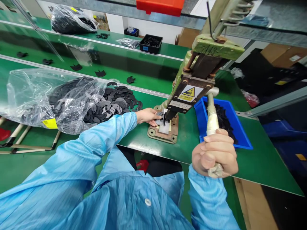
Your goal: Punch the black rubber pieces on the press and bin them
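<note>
Our right hand (214, 153) is wrapped tight round the tape-wound lever handle (211, 121) of the green hand press (192, 80). Our left hand (148, 115) has its fingers pinched on a small flat grey piece (159, 122) — it sits on the press's metal base plate (165, 132), right under the punch. A heap of black curved flat parts (115, 102) spills from a clear plastic bag (48, 99) on the green worktop (263, 163) — a blue plastic tray (240, 127) sits beside the press.

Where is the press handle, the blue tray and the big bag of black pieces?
press handle (211, 116), head view, on its wrapped shaft.
blue tray (240, 127), head view, on its right wall.
plastic bag (48, 99), head view, on its middle.
</note>
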The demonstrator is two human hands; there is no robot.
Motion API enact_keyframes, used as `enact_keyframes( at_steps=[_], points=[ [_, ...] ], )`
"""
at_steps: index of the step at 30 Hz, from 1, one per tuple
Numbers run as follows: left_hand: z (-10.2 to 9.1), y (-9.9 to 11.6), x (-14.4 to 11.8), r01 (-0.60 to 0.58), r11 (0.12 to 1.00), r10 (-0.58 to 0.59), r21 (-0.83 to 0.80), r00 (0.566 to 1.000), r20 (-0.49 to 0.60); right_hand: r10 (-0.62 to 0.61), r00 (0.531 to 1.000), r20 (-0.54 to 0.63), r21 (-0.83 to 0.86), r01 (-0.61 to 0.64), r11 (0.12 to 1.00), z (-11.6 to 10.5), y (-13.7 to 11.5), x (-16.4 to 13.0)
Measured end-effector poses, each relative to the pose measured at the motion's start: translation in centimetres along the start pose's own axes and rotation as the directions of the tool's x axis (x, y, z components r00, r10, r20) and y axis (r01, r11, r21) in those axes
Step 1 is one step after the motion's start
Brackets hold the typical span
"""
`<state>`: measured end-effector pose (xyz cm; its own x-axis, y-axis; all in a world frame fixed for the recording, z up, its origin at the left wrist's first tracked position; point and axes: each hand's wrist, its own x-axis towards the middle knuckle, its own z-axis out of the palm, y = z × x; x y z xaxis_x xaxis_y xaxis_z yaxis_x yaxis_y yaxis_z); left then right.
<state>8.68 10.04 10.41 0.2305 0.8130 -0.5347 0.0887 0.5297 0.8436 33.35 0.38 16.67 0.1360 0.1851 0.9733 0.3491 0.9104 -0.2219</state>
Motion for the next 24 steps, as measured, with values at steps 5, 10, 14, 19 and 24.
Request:
enact_keyframes(
  at_steps=[5,10,14,19,24],
  points=[
    [-0.2,-1.2,-1.2,-0.097,0.992,0.097,-0.077,0.995,-0.003,-0.044,0.993,0.114,0.137,0.028,0.99,-0.6,0.7,5.8],
    [-0.5,-1.3,-5.8,-0.225,0.97,0.226,-0.09,0.974,0.006,0.246,0.968,0.043,0.119,-0.249,0.961,0.0,1.7,7.9],
    [-0.3,-1.3,-10.0,-0.301,0.949,0.308,-0.089,0.949,0.07,0.5,0.804,0.323,0.029,-0.536,0.844,1.0,1.9,-0.1],
    [1.1,-1.8,-12.7,-0.338,0.938,0.345,-0.073,0.931,0.118,0.619,0.508,0.599,0.0,-0.773,0.634,2.8,-0.3,-9.1],
    [2.5,-2.4,-13.0,-0.312,0.949,0.315,-0.044,0.937,0.151,0.648,0.574,0.501,-0.004,-0.747,0.665,3.5,-1.6,-10.8]
  ],
)
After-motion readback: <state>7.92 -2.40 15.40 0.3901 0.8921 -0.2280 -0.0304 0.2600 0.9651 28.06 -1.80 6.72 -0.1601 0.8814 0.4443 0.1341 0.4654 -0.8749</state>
